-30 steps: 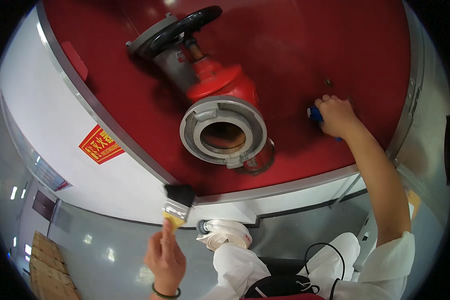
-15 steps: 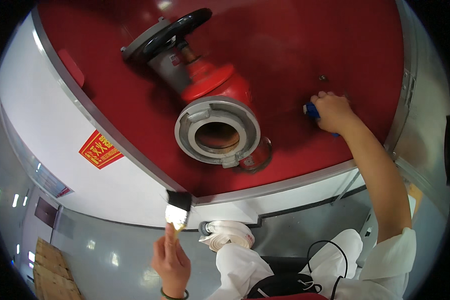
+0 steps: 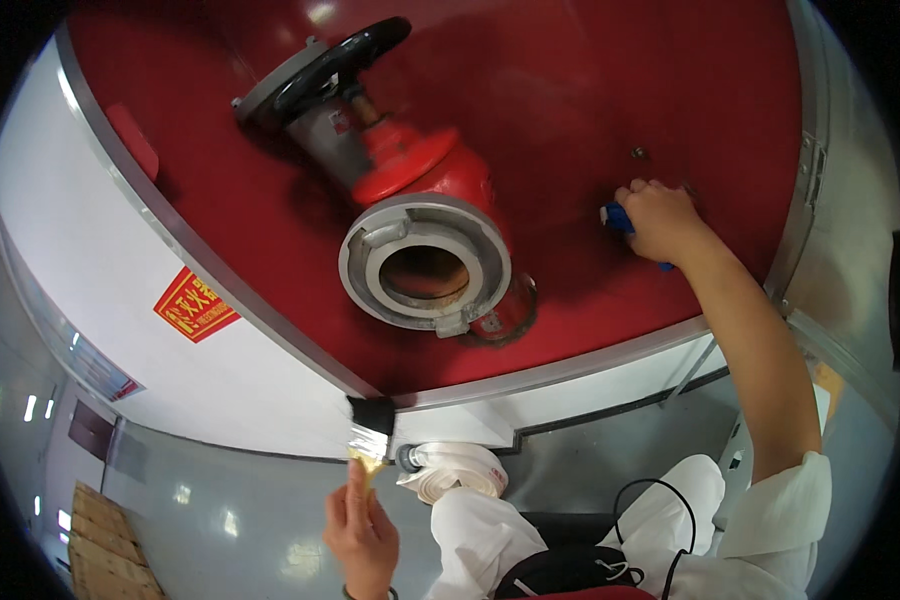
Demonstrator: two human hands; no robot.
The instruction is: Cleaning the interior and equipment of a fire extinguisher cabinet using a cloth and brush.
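Observation:
My left hand (image 3: 362, 533) grips the yellow handle of a paintbrush (image 3: 371, 438). Its black bristles point up by the lower front corner of the red cabinet (image 3: 610, 330). Inside that cabinet, my right hand (image 3: 664, 220) is closed round a blue cloth (image 3: 618, 218) near the back wall, on the right; parts of the cloth stick out on both sides of the fist. Between the two hands stands a red hydrant valve (image 3: 425, 165) with a grey metal coupling ring (image 3: 365, 265) facing me. A black handwheel (image 3: 345, 70) tops it at the upper left. Neither hand touches the valve.
Silver metal framing (image 3: 570, 367) edges the cabinet opening. A rolled white fire hose (image 3: 460, 470) lies on the grey floor below, by my knees. A red and yellow sign (image 3: 196, 304) is on the white wall at left, and a wooden board (image 3: 115, 545) lies at lower left.
My left hand has moved slightly right and down with the paintbrush. My right hand stays at nearly the same spot on the cabinet's back wall. The whole view has shifted slightly.

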